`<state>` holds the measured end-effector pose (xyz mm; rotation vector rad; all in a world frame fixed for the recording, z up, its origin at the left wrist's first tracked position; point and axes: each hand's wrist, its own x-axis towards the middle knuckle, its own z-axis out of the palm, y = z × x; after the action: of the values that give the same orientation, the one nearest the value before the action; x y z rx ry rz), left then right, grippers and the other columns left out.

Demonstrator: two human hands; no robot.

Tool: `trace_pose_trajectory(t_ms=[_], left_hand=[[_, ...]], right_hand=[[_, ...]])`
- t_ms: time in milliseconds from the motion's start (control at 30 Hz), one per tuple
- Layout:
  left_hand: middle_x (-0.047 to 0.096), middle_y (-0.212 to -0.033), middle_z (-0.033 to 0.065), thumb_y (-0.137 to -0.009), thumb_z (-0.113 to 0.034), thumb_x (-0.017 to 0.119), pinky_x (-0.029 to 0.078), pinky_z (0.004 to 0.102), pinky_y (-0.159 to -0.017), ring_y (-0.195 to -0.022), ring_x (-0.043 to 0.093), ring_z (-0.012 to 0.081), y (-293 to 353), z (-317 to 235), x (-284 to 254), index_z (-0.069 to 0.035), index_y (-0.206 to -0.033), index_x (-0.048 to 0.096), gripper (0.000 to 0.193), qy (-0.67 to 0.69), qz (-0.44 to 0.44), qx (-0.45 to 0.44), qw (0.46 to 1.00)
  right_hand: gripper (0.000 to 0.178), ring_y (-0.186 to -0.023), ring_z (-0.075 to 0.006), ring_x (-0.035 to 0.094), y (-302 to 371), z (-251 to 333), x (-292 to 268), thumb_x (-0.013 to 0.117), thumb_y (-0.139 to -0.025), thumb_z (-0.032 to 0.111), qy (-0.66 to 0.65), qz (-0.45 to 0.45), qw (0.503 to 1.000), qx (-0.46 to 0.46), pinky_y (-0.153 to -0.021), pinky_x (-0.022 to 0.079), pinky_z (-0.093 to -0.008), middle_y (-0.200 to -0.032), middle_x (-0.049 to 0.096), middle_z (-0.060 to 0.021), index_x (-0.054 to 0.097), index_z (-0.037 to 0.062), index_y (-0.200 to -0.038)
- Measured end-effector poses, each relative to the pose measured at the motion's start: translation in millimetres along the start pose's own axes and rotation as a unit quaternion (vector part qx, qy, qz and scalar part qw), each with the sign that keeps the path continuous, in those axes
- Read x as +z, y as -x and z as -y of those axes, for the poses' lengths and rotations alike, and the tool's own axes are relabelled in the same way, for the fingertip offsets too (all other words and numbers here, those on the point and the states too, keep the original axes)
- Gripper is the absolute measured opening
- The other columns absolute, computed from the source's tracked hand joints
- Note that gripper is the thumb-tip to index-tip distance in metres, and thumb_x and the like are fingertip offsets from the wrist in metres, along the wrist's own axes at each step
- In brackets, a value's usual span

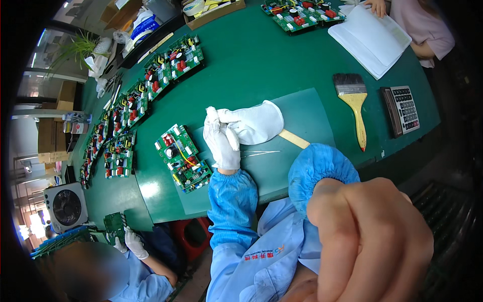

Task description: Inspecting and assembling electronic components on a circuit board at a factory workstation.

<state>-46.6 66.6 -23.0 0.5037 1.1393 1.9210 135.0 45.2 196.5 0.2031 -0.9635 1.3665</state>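
Note:
My left hand (221, 146), in a white glove and blue sleeve cover, is over the near part of the green table. Its fingers are closed on a loose white glove (256, 122), whose cuff points right. Just right of that hand lie thin metal tweezers (260, 153). A flat wooden stick (294, 138) shows between the loose glove and my right sleeve cover. My bare right hand (375, 236) is raised close to the camera with its fingers curled; whatever they hold, if anything, is hidden. Left of my gloved hand lies a green circuit board (182, 158) with a yellow wire.
Rows of populated circuit boards (133, 108) run along the left, with more boards (302, 15) at the far side. A brush (354, 100) and calculator (404, 110) lie right. A person rests a hand by white papers (370, 38). Another person at lower left holds a board (115, 225).

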Motion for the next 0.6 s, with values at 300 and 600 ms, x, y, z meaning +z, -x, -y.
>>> trace_pose_trajectory(t_ms=[300,600], left_hand=[[0.059,-0.104,0.0070,-0.099,-0.019,0.039,0.047,0.0249,-0.082,-0.096,0.059,0.0142,-3,1,-8,-0.003,-0.118,0.052,0.028,-0.007,-0.014,0.011,1.000],[0.059,-0.105,0.0074,-0.099,-0.020,0.038,0.047,0.0279,-0.084,-0.096,0.059,0.0162,-3,7,-6,-0.002,-0.118,0.052,0.030,-0.046,-0.024,0.002,0.999]], right_hand=[[0.023,-0.069,-0.0145,0.057,5,-28,2,0.070,-0.074,-0.006,-0.104,-0.030,0.988,-0.110,-0.058,0.050,-0.0228,-0.075,0.062,-0.0012,0.056,0.0064,-0.061],[0.020,-0.062,-0.0250,0.056,11,13,-5,0.056,-0.080,-0.002,-0.138,-0.100,0.976,0.132,-0.050,0.048,-0.0326,-0.073,0.057,-0.0085,0.050,0.0002,-0.061]])
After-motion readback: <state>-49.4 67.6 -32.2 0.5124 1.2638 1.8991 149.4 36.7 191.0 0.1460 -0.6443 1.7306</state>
